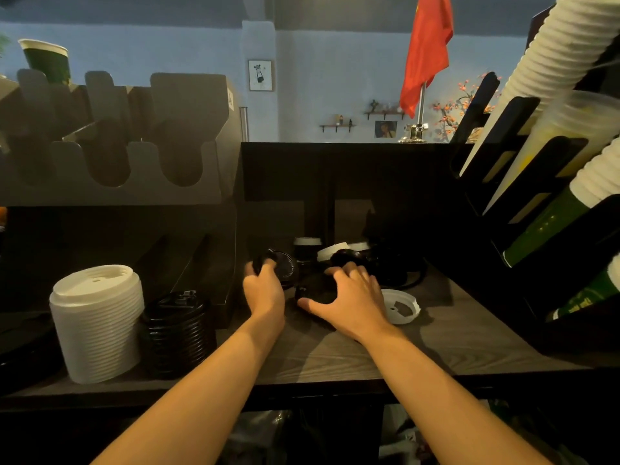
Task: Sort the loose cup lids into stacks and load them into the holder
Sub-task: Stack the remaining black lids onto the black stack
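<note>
L hand (263, 290) gripping far lid (287, 268), R hand (354, 295) clawed round near lid (313, 290)

Black lid (313, 288) under right hand (352, 297)

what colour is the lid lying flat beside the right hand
The lid is white; head view shows it.

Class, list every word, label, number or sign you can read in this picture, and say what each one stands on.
No text is legible.
Pale print on the dark green paper cup in the black rack, right: blurred.
Small sticker on the grey metal holder's side: too small.
Framed picture on the blue wall: a drawing, no readable words.
</note>
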